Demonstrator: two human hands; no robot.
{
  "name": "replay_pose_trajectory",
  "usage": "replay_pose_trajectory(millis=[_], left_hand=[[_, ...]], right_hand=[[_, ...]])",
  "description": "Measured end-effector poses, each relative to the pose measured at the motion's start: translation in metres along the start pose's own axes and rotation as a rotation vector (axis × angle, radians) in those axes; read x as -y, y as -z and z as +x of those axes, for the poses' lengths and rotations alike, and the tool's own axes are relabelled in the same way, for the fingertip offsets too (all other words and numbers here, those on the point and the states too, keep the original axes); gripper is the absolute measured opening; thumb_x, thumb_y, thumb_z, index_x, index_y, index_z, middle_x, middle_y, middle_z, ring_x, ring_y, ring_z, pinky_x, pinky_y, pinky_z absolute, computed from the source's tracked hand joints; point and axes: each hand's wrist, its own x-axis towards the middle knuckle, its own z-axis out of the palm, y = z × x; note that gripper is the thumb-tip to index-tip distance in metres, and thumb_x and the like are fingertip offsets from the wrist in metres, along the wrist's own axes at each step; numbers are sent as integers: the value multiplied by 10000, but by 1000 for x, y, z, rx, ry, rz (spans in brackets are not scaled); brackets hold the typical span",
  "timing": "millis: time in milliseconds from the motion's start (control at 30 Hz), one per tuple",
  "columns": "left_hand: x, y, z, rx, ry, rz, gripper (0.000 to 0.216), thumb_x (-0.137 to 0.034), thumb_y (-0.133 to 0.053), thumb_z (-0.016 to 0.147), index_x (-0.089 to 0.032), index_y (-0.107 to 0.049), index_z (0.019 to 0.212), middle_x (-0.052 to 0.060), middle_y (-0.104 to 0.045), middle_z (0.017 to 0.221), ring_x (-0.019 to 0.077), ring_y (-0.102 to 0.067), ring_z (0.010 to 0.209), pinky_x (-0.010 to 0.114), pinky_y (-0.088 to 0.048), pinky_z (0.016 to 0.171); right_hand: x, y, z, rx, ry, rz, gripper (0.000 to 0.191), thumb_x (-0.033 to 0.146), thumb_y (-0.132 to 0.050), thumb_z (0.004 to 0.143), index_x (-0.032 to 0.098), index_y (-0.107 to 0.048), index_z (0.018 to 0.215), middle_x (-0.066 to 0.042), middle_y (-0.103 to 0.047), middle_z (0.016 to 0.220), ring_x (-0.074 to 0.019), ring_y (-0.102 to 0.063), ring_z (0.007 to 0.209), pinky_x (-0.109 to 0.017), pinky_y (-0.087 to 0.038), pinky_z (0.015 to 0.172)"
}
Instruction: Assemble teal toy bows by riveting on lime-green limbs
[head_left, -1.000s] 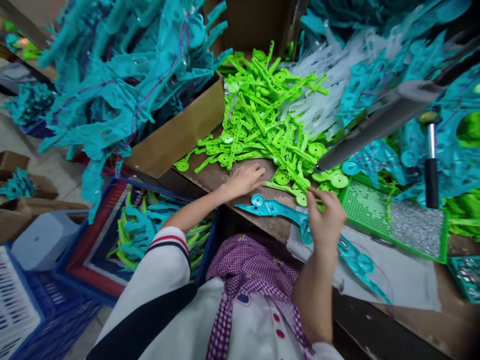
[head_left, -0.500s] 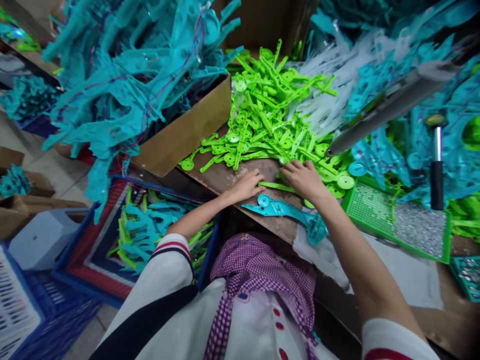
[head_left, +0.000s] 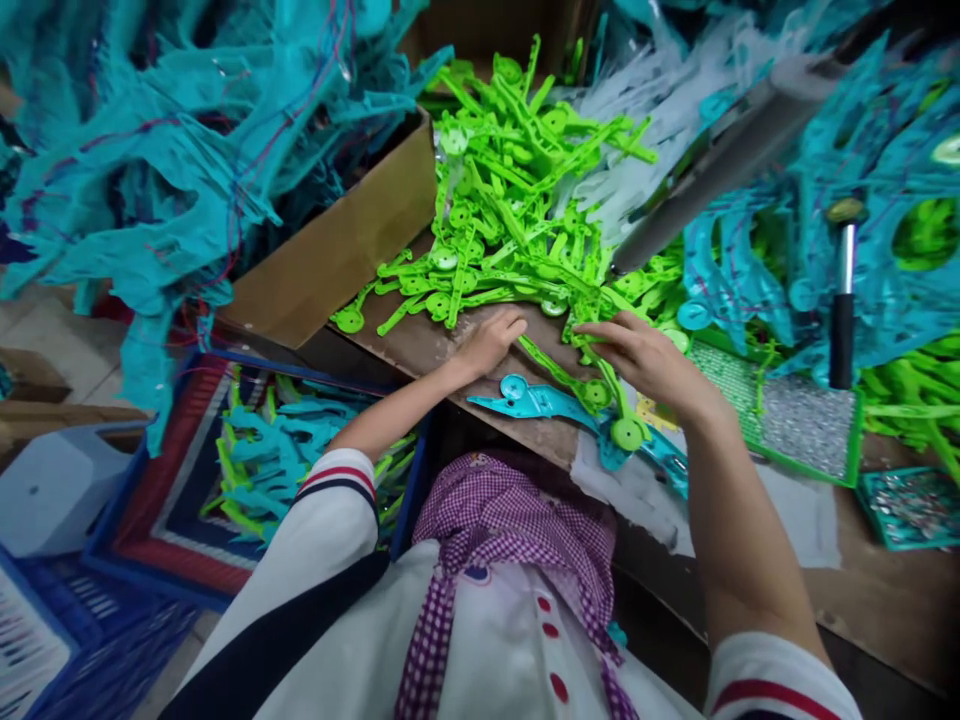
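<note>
My right hand [head_left: 649, 362] is closed in a pinch on a bright green plastic part [head_left: 609, 392] with round ends, held just above a teal plastic piece [head_left: 551, 403] that lies on the brown table edge. My left hand [head_left: 491, 340] rests with curled fingers on the table beside a long green strip [head_left: 546, 364], at the foot of a big pile of green plastic parts [head_left: 517, 200]. Whether the left hand grips anything I cannot make out.
A cardboard box [head_left: 330, 255] overflowing with teal parts [head_left: 187, 150] stands at left. Below it sits a blue crate [head_left: 172, 500] holding teal and green pieces. At right are a green tray of small silver bits [head_left: 787, 410], a grey bar [head_left: 712, 165], a black-handled tool [head_left: 841, 300].
My right hand went from the teal piece into the green pile, then drew back toward me holding a green part over the teal piece. My left hand stayed in place.
</note>
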Motion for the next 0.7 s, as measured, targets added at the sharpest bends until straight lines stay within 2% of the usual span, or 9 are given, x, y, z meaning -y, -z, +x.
replay_pose_trajectory(millis=[100,200,300,367,433,500,567,633,700], left_hand=[[3,4,10,20,-5,-48,426,6,-362,920,-124,-628,1227,185,-554,1445,248,-545,1341,416,-463,1117],[6,17,-11,-43,13,-115,521,26,-412,885,-143,-575,1349,173,-451,1542,230,-459,1435,415,-419,1174],[7,29,-53,-77,94,-153,360,-125,-540,950,-167,-634,1296,154,-553,1416,241,-522,1360,450,-425,1165],[7,33,-78,5,92,-169,288,-234,-651,937,-195,-691,1220,121,-624,1311,250,-586,1262,472,-461,1118],[8,32,-94,55,59,-171,240,-274,-711,910,-204,-731,1139,107,-657,1261,257,-608,1212,480,-482,1082],[7,28,-99,44,36,-152,145,-268,-700,920,-191,-750,1032,107,-681,1205,255,-623,1168,474,-493,1055],[6,24,-95,25,34,-126,114,-249,-653,951,-170,-734,940,103,-702,1090,241,-648,1076,450,-516,1005],[2,22,-87,5,67,-116,136,-220,-598,978,-159,-700,914,92,-699,993,222,-662,986,409,-539,941],[-6,24,-78,-71,130,-136,144,-210,-553,998,-165,-672,929,84,-694,972,209,-666,965,375,-548,907]], right_hand=[[-6,0,-5,-9,-20,81,371,375,-496,1002,311,-675,1321,-87,-590,1062,-200,-614,894,-393,-543,850],[-11,-9,-18,-51,-75,158,367,403,-491,1002,301,-688,1294,-111,-566,1224,-209,-640,976,-408,-559,894],[-13,-25,-29,-41,-137,194,391,450,-516,991,291,-663,1316,-120,-556,1313,-209,-664,970,-434,-565,920],[-13,-35,-33,-23,-156,180,427,481,-579,957,282,-641,1330,-128,-572,1326,-221,-671,965,-457,-563,930],[-11,-40,-34,-73,-162,141,416,490,-614,934,255,-657,1276,-137,-612,1277,-253,-664,1009,-484,-550,951],[-6,-39,-38,-187,-182,135,387,502,-621,929,232,-672,1202,-136,-652,1203,-271,-657,1034,-496,-538,965],[1,-35,-43,-305,-205,239,432,525,-656,903,233,-645,1222,-121,-671,1198,-254,-667,1015,-469,-553,944],[8,-31,-45,-395,-218,404,489,533,-679,885,253,-606,1280,-99,-675,1234,-234,-675,1041,-423,-571,918],[12,-32,-39,-450,-234,503,480,538,-676,883,259,-615,1269,-91,-677,1247,-227,-673,1088,-394,-580,899]])
